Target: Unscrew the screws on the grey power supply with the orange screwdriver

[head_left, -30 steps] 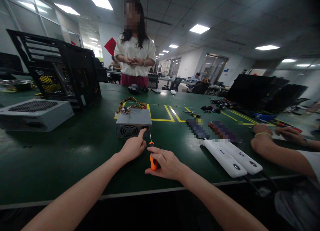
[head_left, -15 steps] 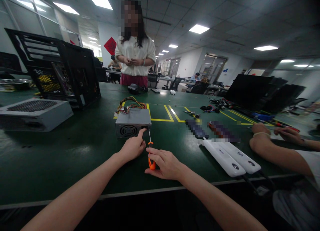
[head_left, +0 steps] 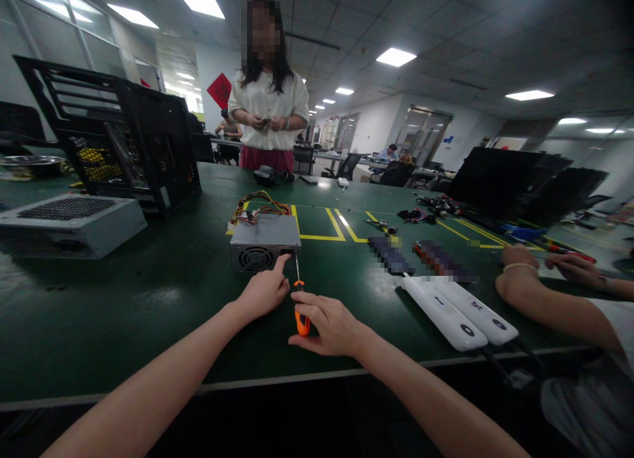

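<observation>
A grey computer power supply (head_left: 267, 232) sits on the green table in front of me, its fan grille side towards me and a bundle of coloured cables (head_left: 257, 207) behind it. My left hand (head_left: 265, 290) points at it, index finger stretched to the face near the socket, the other fingers loosely curled with nothing in them. In my right hand (head_left: 327, 326) is an orange and black screwdriver (head_left: 302, 321), held between thumb and fingers. Its shaft runs up to the power supply's right front edge; the exact contact of the tip is too small to tell.
To the left stand another power supply (head_left: 74, 224) and an open black computer case (head_left: 129, 141). Two white devices (head_left: 446, 313) and blurred phones lie to the right, beside a co-worker's arms (head_left: 525, 280). Across the table stands a person (head_left: 267, 108).
The orange screwdriver handle has turned a little in my right hand, whose fingers have shifted slightly. My left hand stays at the power supply. The person opposite has moved their hands slightly.
</observation>
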Tool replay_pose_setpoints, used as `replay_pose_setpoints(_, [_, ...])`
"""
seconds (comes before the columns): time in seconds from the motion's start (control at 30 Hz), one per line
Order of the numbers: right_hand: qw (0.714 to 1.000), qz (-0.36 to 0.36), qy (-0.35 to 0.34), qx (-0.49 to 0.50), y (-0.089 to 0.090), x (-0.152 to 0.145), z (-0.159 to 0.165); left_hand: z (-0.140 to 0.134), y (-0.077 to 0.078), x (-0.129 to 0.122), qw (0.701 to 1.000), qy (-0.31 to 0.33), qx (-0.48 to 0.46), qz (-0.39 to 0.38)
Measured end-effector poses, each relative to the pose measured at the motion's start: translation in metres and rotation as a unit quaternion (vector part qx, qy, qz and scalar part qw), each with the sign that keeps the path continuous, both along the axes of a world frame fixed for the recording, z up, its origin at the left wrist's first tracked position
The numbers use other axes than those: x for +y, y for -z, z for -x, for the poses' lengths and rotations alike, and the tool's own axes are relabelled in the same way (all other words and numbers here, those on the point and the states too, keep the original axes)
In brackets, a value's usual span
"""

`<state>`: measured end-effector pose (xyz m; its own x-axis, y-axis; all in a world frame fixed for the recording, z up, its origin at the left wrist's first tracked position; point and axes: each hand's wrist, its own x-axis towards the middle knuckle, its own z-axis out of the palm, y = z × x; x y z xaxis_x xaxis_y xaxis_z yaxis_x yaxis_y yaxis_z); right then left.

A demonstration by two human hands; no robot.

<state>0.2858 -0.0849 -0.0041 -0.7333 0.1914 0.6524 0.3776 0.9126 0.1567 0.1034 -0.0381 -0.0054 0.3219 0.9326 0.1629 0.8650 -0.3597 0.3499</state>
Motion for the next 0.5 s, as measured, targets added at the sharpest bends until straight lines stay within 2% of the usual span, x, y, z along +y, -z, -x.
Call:
replay_pose_setpoints(0.07, [1.000, 0.004, 0.004, -0.029, -0.0023, -0.0013, -0.0004, -0.0003, -0.0001, 0.0002, 1.000, -0.001, 0.002, 0.004])
replay_pose_setpoints(0.2, [0.997, -0.037, 0.019, -0.068, -0.0040, -0.0032, -0.0007, -0.0002, 0.0010, 0.0009, 1.000, 0.000, -0.011, 0.005])
replay_pose_setpoints(0.33, [0.998, -0.046, 0.010, -0.039, 0.0001, -0.0010, 0.0000, -0.0004, 0.0000, -0.0003, 1.000, 0.006, -0.015, 0.002])
replay_pose_setpoints(0.5, [1.000, 0.000, 0.003, -0.005, 0.0006, 0.0002, -0.0004, -0.0015, -0.0024, -0.0014, 1.000, -0.008, -0.005, 0.011])
